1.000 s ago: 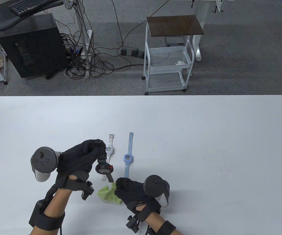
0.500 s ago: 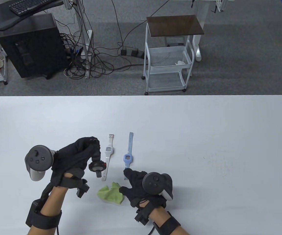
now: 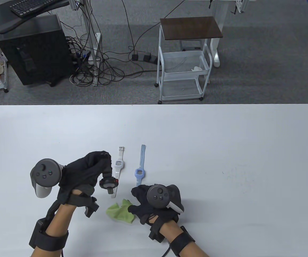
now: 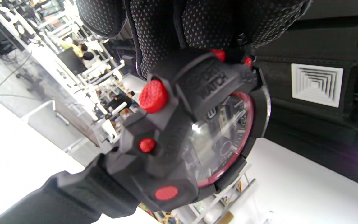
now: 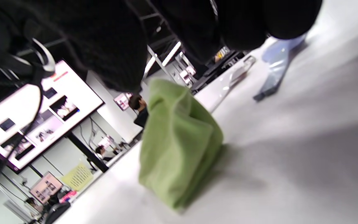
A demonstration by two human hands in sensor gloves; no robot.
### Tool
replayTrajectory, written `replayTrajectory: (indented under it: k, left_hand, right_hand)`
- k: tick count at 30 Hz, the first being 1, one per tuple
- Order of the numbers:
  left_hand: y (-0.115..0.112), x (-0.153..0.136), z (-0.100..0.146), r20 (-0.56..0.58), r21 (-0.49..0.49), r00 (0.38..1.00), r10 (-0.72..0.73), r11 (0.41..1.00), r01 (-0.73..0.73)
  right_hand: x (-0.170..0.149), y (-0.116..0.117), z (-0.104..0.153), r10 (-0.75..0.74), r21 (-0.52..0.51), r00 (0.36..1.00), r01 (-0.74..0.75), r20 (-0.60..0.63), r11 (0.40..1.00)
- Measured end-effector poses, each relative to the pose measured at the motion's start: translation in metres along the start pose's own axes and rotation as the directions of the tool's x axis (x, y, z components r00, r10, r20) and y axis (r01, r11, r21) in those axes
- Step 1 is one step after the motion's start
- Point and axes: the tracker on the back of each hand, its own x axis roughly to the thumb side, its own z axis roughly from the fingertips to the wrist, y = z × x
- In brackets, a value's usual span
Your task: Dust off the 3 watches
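Three watches sit near both hands: the left hand [image 3: 85, 171] grips the black watch [image 3: 109, 183] above the surface [image 3: 223, 139], the white watch [image 3: 118, 167] just right of it, the blue watch [image 3: 139, 171] just beyond the right hand [image 3: 148, 200], whose curled fingers seem empty. A green cloth [image 3: 120, 211] lies between the hands; open surface stretches right.
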Motion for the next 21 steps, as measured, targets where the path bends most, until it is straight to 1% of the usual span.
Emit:
replayTrajectory:
  k: [3,5,9,13,16,20,21]
  left_hand:
    - [-0.003,-0.001,0.000,-0.003,-0.009,1.000,-0.008,1.000,0.008]
    - [-0.005,-0.002,-0.001,-0.005,-0.013,1.000,-0.006,1.000,0.006]
    - [-0.008,-0.002,-0.001,-0.006,-0.026,1.000,-0.011,1.000,0.010]
    - [-0.011,-0.001,-0.001,-0.005,-0.030,1.000,-0.012,0.999,0.012]
    - [-0.011,-0.001,0.000,-0.003,-0.028,1.000,-0.011,1.000,0.011]
    - [-0.010,0.002,0.001,0.002,-0.026,1.000,0.009,1.000,-0.009]
    - [-0.010,0.003,0.002,0.003,-0.029,1.000,0.017,0.999,-0.017]
  right_hand:
    - [0.000,0.004,-0.006,0.048,0.044,0.999,-0.047,-0.022,0.998]
    - [0.001,0.007,-0.009,0.061,0.046,0.998,-0.060,-0.015,0.997]
    - [0.006,0.012,-0.011,0.104,0.041,0.995,-0.105,0.006,0.994]
    - [0.008,0.013,-0.009,0.127,0.007,0.992,-0.127,0.018,0.992]
    - [0.008,0.011,-0.007,0.108,-0.018,0.994,-0.107,0.026,0.994]
    - [0.004,-0.002,-0.003,0.014,-0.090,1.000,-0.012,0.019,0.996]
    - [0.002,-0.006,-0.001,-0.016,-0.122,1.000,0.018,0.020,0.992]
